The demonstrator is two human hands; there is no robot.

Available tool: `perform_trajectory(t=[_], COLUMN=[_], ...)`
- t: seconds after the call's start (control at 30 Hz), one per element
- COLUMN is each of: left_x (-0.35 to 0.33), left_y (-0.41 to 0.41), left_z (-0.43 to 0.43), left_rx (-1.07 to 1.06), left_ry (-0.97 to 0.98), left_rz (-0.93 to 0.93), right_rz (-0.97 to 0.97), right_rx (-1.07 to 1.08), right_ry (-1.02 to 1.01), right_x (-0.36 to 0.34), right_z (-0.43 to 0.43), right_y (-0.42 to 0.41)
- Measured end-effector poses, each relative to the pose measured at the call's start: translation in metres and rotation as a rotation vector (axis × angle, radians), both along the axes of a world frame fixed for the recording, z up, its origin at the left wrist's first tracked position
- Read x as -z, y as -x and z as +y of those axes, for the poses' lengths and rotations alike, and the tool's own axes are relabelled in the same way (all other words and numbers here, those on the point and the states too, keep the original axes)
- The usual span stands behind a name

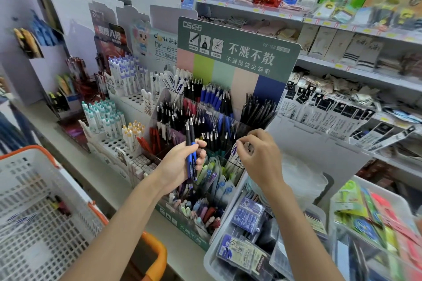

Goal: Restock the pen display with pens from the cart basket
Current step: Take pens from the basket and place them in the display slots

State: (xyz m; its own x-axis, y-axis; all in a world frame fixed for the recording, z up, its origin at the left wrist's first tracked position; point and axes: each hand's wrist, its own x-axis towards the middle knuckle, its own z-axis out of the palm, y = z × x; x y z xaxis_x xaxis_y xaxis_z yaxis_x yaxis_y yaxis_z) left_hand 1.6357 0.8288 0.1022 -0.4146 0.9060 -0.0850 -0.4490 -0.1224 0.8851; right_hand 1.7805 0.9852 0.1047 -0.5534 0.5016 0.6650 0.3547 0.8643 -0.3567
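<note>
Before DS-758 display [237, 52], left hand [177, 166] gripping blue pens [191, 159]

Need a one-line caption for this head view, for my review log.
Left hand holds blue pens while the right hand works at the pen display, cart basket alongside.

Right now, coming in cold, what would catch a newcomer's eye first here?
The green header card towers at centre over the packed pen display. Just below it, the left hand grips two blue pens, and the right hand curls over a front compartment. The orange-rimmed cart basket sits lower left.
</note>
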Motion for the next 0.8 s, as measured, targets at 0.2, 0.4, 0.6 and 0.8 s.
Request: perform_trajectory(t=[0.2,0.4,0.6,0.8], left_x=[-0.007,-0.024,-0.026,-0.022], left_y=[-0.004,-0.011,-0.004,0.008], left_z=[-0.006,0.004,0.002,-0.003], left_rx=[0.008,0.082,0.09,0.027], left_ry=[0.027,0.043,0.046,0.067], left_rz=[0.329,0.503,0.52,0.464], right_rz=[0.202,0.172,0.153,0.262], right_rx=[-0.095,-0.358,-0.387,-0.384], right_ry=[0.136,0.505,0.523,0.466], right_x=[-0.025,-0.048,-0.045,-0.053], right_z=[-0.01,-0.033,-0.037,-0.043], right_y=[-0.004,0.015,0.03,0.036])
